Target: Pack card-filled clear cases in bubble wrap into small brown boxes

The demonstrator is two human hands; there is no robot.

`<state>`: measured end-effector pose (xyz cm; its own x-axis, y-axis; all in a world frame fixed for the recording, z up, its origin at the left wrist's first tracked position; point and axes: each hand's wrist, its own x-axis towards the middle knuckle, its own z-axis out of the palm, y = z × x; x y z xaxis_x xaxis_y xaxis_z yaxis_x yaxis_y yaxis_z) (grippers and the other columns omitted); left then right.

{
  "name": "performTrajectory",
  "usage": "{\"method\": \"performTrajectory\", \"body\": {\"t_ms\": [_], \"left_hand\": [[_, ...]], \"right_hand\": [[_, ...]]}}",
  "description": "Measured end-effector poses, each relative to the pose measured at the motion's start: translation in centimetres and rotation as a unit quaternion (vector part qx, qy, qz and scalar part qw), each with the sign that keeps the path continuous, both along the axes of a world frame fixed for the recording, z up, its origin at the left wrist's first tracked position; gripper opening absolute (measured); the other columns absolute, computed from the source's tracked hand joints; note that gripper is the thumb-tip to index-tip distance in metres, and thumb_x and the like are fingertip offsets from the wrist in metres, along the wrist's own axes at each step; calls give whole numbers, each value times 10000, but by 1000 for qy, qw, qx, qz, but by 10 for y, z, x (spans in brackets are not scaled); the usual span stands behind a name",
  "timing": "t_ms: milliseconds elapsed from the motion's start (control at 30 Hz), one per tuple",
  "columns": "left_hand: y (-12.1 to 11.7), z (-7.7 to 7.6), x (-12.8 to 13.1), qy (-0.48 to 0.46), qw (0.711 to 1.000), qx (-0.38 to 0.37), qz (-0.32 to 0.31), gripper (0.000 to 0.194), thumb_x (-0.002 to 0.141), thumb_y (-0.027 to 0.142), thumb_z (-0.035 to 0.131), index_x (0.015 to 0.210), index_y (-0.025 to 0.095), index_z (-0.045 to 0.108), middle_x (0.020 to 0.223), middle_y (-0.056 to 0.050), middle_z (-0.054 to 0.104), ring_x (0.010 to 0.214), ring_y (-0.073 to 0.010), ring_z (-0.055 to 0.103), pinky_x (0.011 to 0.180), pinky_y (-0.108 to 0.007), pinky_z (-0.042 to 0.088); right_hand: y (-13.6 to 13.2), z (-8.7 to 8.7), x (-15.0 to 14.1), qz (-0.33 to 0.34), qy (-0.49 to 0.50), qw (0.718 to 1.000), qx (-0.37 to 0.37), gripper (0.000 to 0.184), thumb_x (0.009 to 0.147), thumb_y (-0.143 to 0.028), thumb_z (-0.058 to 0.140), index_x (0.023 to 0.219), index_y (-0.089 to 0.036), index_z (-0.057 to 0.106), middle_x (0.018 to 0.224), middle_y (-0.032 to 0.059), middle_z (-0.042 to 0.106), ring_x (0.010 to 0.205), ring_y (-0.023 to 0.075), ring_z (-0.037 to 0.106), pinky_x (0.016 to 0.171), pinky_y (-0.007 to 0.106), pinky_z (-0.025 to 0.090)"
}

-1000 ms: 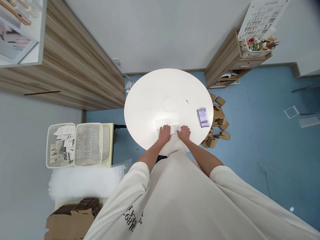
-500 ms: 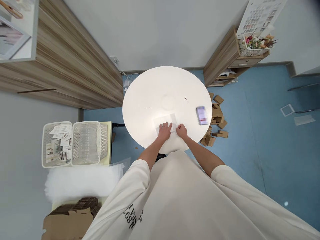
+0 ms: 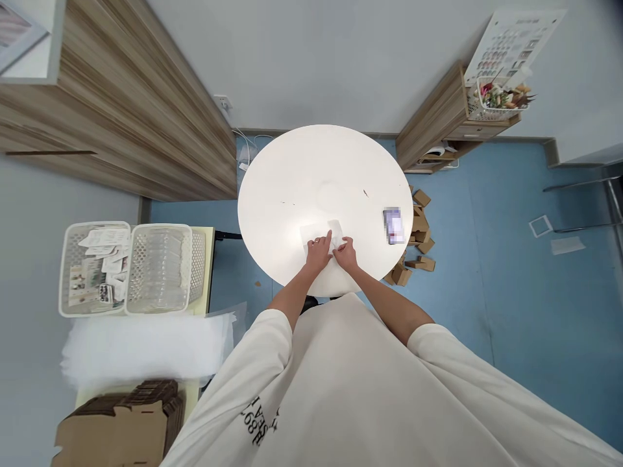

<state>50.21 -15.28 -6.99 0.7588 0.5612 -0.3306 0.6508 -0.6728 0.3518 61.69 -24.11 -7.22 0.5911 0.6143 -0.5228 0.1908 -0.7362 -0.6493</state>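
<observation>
A thin white sheet or packet (image 3: 322, 230) lies on the round white table (image 3: 302, 175) near its front edge. My left hand (image 3: 318, 253), with a ring on one finger, rests on the sheet's near side, fingers curled onto it. My right hand (image 3: 346, 254) is close beside it, fingers pinched at the sheet's right part. The two hands nearly touch. What exactly the sheet is I cannot make out against the bright tabletop.
A phone (image 3: 393, 225) lies at the table's right edge. Small cardboard boxes (image 3: 418, 246) litter the blue floor to the right. Two white baskets (image 3: 129, 267), foam sheets (image 3: 146, 347) and flat cardboard (image 3: 121, 421) stand at the left. Wooden cabinets (image 3: 126, 117) flank the table.
Both hands have moved closer together over the white sheet, the right hand sliding left. The sheet's far part now shows beyond the fingers. The view shifted slightly.
</observation>
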Motion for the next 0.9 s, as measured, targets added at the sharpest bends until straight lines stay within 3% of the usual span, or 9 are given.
{"method": "performTrajectory", "body": {"t_ms": [100,200,333,467,700,900], "left_hand": [[0,0,-1,-2,1000,-4,5,935,938,335,619,1634,237,3,1358,-157,566,1303,-344,490,1064,-474,334],[0,0,-2,-6,1000,-7,8,924,942,347,622,1635,234,21,1360,-161,568,1304,-343,490,1070,-472,327],[0,-1,-5,-20,1000,-9,11,890,955,331,611,1636,219,49,1357,-163,582,1319,-339,482,1081,-467,301],[-1,-2,-9,-44,999,-8,22,878,958,313,602,1637,224,52,1334,-156,611,1318,-328,492,1067,-464,303],[0,-3,-12,-63,997,-25,21,895,934,258,626,1633,234,67,1343,-148,618,1332,-318,481,1081,-480,294],[-2,-1,-16,-87,995,-42,37,804,911,222,611,1606,223,208,1437,-159,546,1421,-332,390,1132,-494,251]], "right_hand": [[-1,0,-3,-23,-15,1000,-6,693,783,-248,538,1433,-217,303,1015,36,677,943,202,669,820,312,538],[1,1,-4,-16,-24,999,-19,651,788,-259,551,1414,-205,381,1044,54,678,970,210,666,849,324,543],[3,1,-2,55,-23,998,-25,513,809,-227,552,1320,-190,528,1027,50,675,942,194,654,870,316,539],[-1,3,0,121,-32,992,-4,520,884,-240,534,1400,-187,497,1059,55,671,921,175,642,859,303,537],[2,6,5,236,-91,967,-6,462,973,-148,392,1415,-165,528,1252,127,635,1119,214,608,972,331,473],[3,6,11,319,-112,941,-30,427,987,-133,386,1376,-206,544,1189,88,650,1016,199,621,865,301,474]]}}
